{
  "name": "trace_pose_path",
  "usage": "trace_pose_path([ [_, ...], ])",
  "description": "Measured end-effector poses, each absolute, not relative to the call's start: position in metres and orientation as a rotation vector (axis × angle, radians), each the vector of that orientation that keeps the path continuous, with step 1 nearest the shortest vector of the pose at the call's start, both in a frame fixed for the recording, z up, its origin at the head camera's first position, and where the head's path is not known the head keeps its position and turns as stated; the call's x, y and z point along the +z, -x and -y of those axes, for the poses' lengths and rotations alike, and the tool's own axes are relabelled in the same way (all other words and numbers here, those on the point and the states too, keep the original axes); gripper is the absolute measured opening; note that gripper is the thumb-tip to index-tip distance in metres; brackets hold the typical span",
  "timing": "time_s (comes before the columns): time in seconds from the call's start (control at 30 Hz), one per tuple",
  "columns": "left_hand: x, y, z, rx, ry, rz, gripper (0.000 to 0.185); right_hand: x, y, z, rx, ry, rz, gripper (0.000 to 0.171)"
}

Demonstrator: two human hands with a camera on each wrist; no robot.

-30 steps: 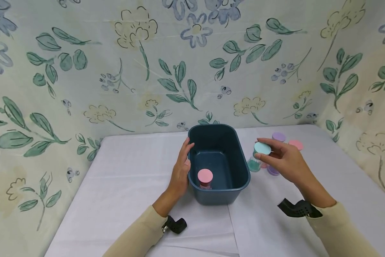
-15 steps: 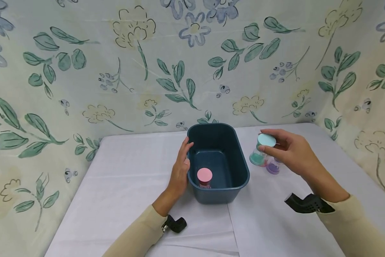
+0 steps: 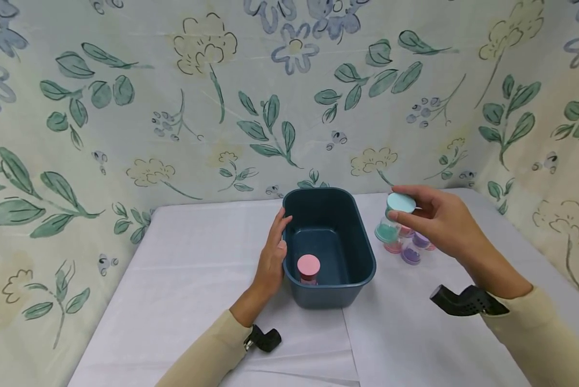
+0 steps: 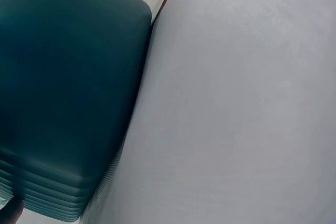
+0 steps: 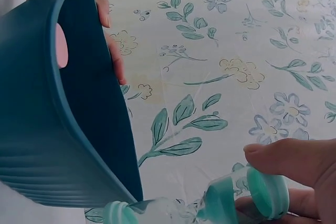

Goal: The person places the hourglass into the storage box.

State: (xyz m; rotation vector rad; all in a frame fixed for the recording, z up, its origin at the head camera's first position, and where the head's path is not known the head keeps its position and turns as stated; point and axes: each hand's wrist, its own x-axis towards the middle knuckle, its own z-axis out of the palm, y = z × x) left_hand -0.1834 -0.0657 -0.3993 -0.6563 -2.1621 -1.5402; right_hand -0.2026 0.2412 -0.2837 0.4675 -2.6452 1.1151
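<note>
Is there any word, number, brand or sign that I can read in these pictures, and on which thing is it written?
None: no readable text shows in any view.
Dark teal plastic bin: plain.
Clear plastic jar with the mint-green lid, held by the right hand: no label.
Pink-lidded jar inside the bin: no label.
Floral backdrop cloth: only drawn flowers and leaves.

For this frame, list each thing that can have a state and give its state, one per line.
Teal jar: lidded, lifted off the table, tilted, gripped by the right hand.
Bin: upright, open, holding one jar; left hand rests on its left wall.
Pink jar: lidded, upright inside the bin.
Purple jar: on the table.
</note>
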Motion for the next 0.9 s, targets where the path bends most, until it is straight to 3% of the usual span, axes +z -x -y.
trace_pose_path([
  [0.9, -0.399, 0.185, 0.066, -1.544, 0.661, 2.151, 0.054, -0.256, 0.206, -0.203, 1.203, -0.653, 2.587, 0.054],
])
